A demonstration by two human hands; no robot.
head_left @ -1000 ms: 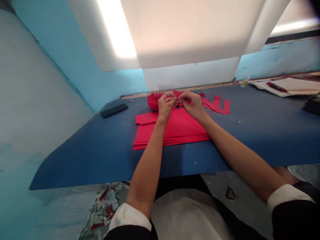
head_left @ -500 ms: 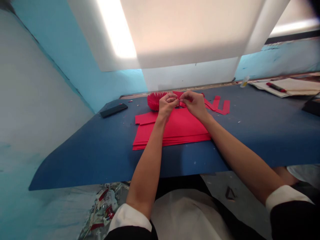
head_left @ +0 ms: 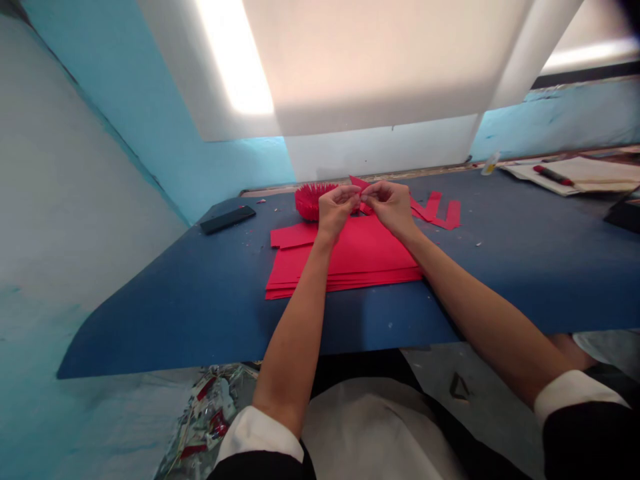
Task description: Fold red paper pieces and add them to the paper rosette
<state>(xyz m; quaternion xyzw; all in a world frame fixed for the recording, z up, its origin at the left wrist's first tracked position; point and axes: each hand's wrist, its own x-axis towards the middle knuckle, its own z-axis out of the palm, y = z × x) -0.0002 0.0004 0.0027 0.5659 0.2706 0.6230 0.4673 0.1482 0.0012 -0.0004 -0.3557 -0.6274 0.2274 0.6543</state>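
Observation:
My left hand (head_left: 336,210) and my right hand (head_left: 390,205) meet fingertip to fingertip above a stack of red paper sheets (head_left: 370,253). Both pinch a small piece of red paper (head_left: 359,182), whose pointed end sticks up behind the fingers; the rest of it is hidden. Just left of my left hand sits a round, spiky red paper form (head_left: 307,202), partly covered by that hand. A narrower red strip (head_left: 294,236) lies across the stack's back left corner.
Folded red strips (head_left: 443,212) lie right of my hands. A dark flat object (head_left: 228,221) rests on the blue table (head_left: 200,287) at left. Papers with a red marker (head_left: 553,175) and a small bottle (head_left: 491,164) are at back right. Litter (head_left: 210,420) lies on the floor.
The pointed end of the red paper piece shows higher and more clearly above my fingers. My hands have shifted only slightly and keep their pinch.

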